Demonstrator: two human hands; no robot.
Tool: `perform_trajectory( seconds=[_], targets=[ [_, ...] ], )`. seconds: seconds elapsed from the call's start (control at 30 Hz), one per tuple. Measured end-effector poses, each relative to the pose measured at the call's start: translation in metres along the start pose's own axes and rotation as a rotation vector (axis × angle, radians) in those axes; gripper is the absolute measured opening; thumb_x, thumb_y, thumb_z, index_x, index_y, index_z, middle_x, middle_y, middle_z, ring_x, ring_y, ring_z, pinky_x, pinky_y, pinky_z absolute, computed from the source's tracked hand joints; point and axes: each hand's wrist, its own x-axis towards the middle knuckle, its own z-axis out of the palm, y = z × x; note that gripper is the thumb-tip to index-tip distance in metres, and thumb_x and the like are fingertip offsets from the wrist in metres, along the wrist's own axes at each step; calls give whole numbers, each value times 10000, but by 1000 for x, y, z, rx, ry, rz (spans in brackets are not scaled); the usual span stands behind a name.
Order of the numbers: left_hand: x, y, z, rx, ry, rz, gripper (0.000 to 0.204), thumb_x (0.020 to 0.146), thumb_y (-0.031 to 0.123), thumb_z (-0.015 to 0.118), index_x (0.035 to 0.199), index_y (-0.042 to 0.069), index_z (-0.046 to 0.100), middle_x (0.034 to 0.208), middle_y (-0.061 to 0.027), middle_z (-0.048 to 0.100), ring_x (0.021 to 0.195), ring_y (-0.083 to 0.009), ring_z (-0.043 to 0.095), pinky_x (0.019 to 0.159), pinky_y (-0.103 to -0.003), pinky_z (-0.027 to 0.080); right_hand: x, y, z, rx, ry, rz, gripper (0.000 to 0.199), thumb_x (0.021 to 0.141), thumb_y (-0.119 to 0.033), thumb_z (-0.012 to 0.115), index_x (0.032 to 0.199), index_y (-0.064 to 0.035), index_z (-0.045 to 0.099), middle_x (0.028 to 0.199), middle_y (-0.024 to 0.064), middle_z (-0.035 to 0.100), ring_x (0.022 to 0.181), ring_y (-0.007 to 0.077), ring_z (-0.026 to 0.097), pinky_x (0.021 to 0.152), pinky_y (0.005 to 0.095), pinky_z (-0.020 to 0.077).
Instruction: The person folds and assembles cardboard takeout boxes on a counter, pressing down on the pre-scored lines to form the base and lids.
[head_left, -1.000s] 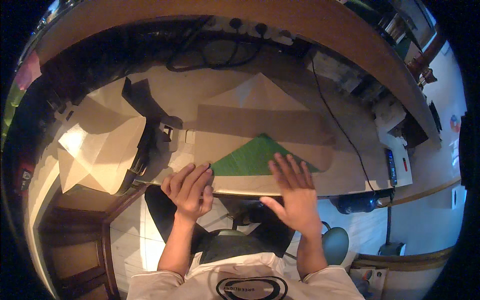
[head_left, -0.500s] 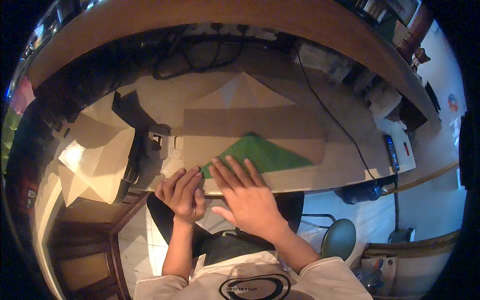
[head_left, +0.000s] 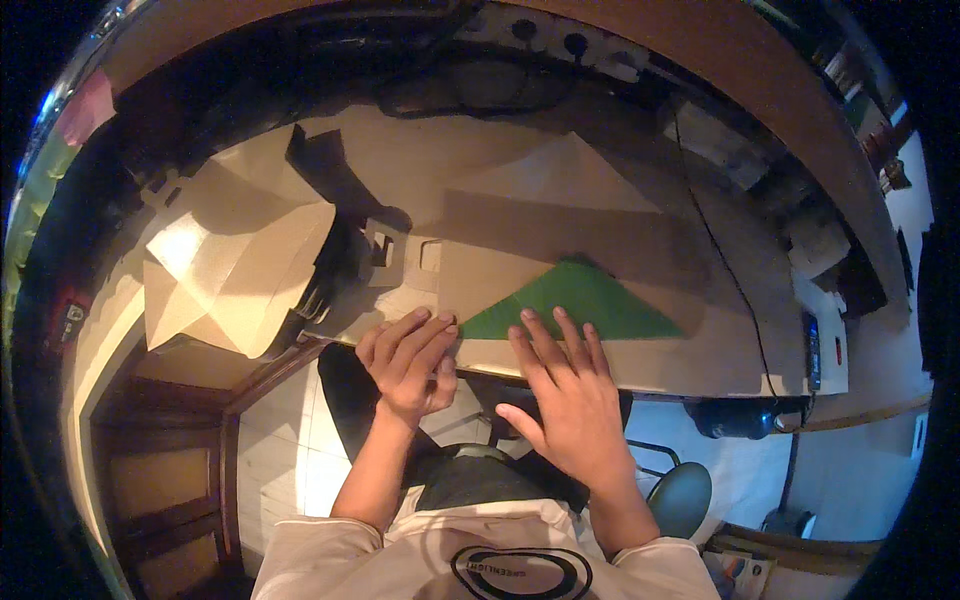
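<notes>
A green sheet of paper [head_left: 585, 303], folded into a wide triangle, lies on the tabletop with its long side toward me. At its left corner my left hand [head_left: 408, 365] has its fingers bent in and closed on the tip; the fingers partly hide that corner. My right hand [head_left: 570, 400] lies palm down with fingers spread, the fingertips resting on the lower part of the triangle near its near edge. Its thumb sticks out to the left, off the paper.
A cream, star-like angular paper object [head_left: 240, 250] stands at the left. A thin black cable [head_left: 715, 240] runs down the right side, near a dark remote-like device [head_left: 812, 350]. Power sockets [head_left: 575, 45] line the back. A green round stool [head_left: 682, 497] is below right.
The whole view has shifted, so the table sits further right and slightly higher. My right hand has drawn back a little toward the paper's near edge; my left stays at the corner.
</notes>
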Motion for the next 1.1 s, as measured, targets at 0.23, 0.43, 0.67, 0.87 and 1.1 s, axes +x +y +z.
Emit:
perform_trajectory(
  seconds=[0.23, 0.43, 0.67, 0.87, 1.1],
  targets=[
    [-1, -5, -5, -97, 41, -45, 386, 856, 76, 730, 1237, 61, 669, 1174, -49, 806, 1114, -234, 747, 993, -393, 445, 25, -31, 16, 54, 55, -113, 802, 877, -468, 792, 1566, -158, 525, 1622, 152, 454, 1520, 380, 387, 1257, 629, 281],
    [0, -6, -8, -180, 54, -63, 485, 819, -4, 727, 1290, 48, 618, 1175, -109, 799, 1079, -252, 758, 980, -395, 460, 27, -35, 17, 71, 60, -104, 747, 873, -451, 807, 1539, -222, 559, 1597, 142, 467, 1513, 383, 386, 1250, 642, 282],
    [0, -2, -9, -168, -25, -116, 395, 907, 182, 604, 1271, 44, 675, 1198, -140, 780, 1034, -272, 751, 1029, -423, 425, 32, -36, 18, 50, 102, -86, 534, 874, -412, 789, 1371, -265, 662, 1568, 131, 491, 1481, 376, 416, 1221, 635, 324],
    [-9, -7, -1, -128, 20, -148, 500, 990, 439, 574, 1264, 37, 692, 1179, -128, 787, 1039, -275, 727, 1020, -424, 398, 37, -40, 16, 74, 122, -99, 418, 900, -355, 702, 1306, -258, 704, 1535, 154, 536, 1445, 394, 464, 1189, 663, 349],
    [-12, -11, 4, -114, 9, -138, 621, 1064, 534, 375, 1294, 50, 687, 1148, -88, 786, 1118, -283, 683, 1033, -431, 375, 27, -35, 33, 126, 207, -92, 553, 916, -429, 740, 1429, -251, 635, 1577, 148, 499, 1488, 401, 426, 1234, 642, 302]
  ],
)
